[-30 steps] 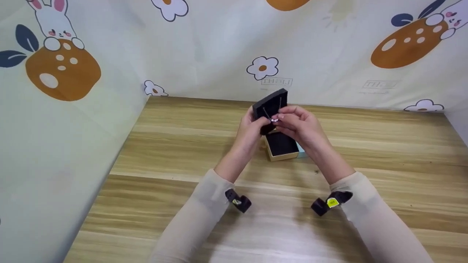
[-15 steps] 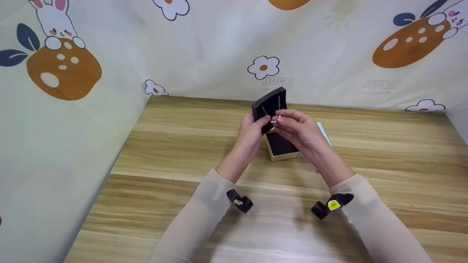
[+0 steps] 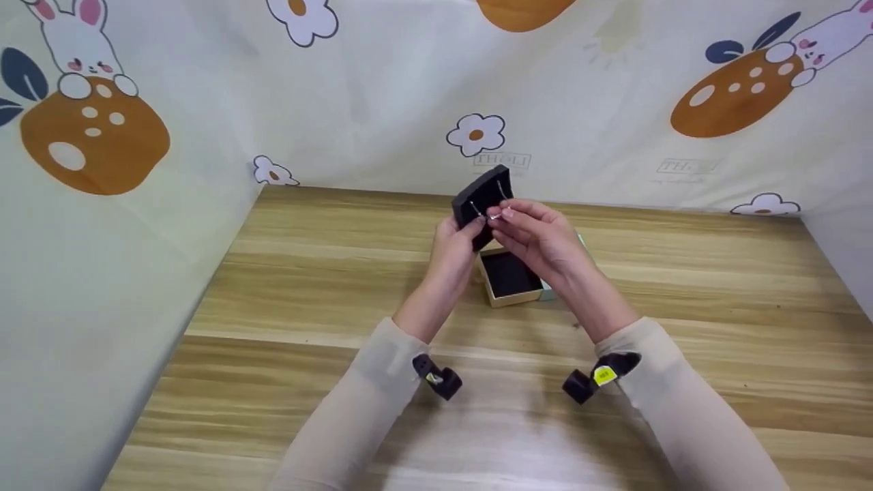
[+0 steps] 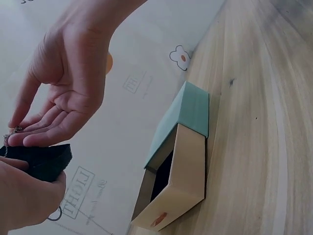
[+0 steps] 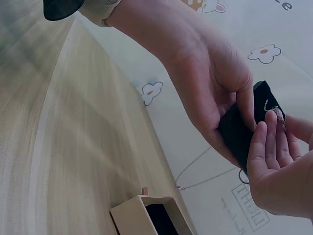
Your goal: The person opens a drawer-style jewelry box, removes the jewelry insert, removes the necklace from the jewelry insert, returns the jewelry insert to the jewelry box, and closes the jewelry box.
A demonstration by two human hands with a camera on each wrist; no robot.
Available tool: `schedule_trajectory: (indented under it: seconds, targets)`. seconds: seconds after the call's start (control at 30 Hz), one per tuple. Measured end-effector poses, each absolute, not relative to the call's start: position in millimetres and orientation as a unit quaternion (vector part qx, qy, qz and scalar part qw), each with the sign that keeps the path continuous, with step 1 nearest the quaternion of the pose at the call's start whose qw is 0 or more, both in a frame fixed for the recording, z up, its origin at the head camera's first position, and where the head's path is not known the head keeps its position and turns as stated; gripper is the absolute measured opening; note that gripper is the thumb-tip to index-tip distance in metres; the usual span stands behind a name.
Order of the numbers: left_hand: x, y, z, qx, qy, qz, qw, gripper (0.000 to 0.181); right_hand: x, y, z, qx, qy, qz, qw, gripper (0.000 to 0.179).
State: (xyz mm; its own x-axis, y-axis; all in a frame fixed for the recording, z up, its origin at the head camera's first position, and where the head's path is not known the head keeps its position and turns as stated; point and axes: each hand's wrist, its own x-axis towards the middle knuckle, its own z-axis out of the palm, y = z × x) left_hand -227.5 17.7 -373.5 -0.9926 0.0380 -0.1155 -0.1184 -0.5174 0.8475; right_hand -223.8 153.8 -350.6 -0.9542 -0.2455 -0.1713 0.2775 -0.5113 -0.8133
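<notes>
My left hand (image 3: pixel 450 251) grips a black jewelry-box insert (image 3: pixel 485 198) by its edge, tilted above the table. A silver necklace (image 3: pixel 501 189) is fitted on the insert, its two chain strands running down the dark face. With thumb and fingertips, my right hand (image 3: pixel 543 240) pinches the necklace's sparkling pendant part just in front of the insert. In the right wrist view, a thin loop of chain (image 5: pixel 195 157) hangs down beyond the insert. Below the hands, a cream box drawer (image 3: pixel 516 300) with a black lining sits pulled partway out of its mint-green sleeve (image 3: pixel 548 292).
The drawer has a small brown pull tab (image 4: pixel 159 219). Wood-grain table (image 3: pixel 327 273) surrounds the box. A printed cloth (image 3: pixel 382 102) with rabbits and flowers rises behind the table and along its left. Each forearm carries a black strapped camera (image 3: pixel 440 378).
The view has shifted slightly, so everything sits a little further left. My right fingers have shifted slightly at the pendant, while my left hand keeps its grip on the insert.
</notes>
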Motion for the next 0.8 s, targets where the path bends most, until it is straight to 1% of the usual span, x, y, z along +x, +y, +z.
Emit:
schedule_trajectory:
  seconds: [0.17, 0.3, 0.53, 0.8]
  targets:
    - [-228.2, 8.0, -369.3, -0.042, 0.512, 0.857, 0.042, 0.043, -223.7, 151.5, -345.0, 0.024, 0.467, -0.869, 0.160, 0.024]
    - [-229.0, 3.0, -367.2, -0.054, 0.539, 0.840, 0.038, 0.041, -222.4, 154.7, -342.0, 0.023, 0.471, -0.868, 0.154, 0.024]
    - [-231.3, 0.4, -368.2, -0.045, 0.546, 0.837, 0.017, 0.039, -221.1, 159.0, -338.4, 0.009, 0.476, -0.866, 0.149, 0.020]
    - [-228.3, 1.9, -374.3, -0.039, 0.582, 0.812, 0.031, 0.039, -218.2, 163.4, -339.3, 0.012, 0.479, -0.866, 0.144, 0.023]
